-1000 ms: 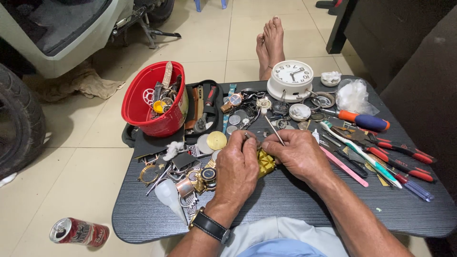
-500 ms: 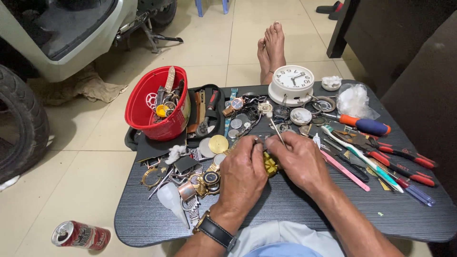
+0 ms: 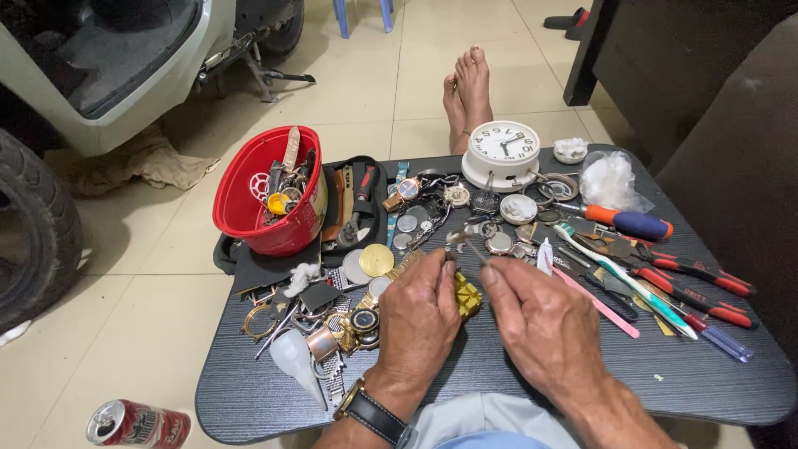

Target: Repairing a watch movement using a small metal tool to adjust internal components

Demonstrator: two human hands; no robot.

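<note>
- Head view: my left hand (image 3: pixel 420 312) rests at the table's (image 3: pixel 499 391) six o'clock, fingers curled shut over a gold watch band (image 3: pixel 465 295).
- My right hand (image 3: pixel 544 324), just beside it at three o'clock, pinches thin tweezers (image 3: pixel 465 244) between thumb and forefinger, tips angled toward eleven o'clock.
- A white clock (image 3: pixel 501 154) stands at twelve o'clock; a red basket (image 3: pixel 270 195) at ten o'clock; screwdrivers (image 3: pixel 665 274) at three o'clock.

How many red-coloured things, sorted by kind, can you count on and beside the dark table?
Red plastic basket: 1
Red-handled pliers: 2
Red drink can on the floor: 1
Total: 4
</note>
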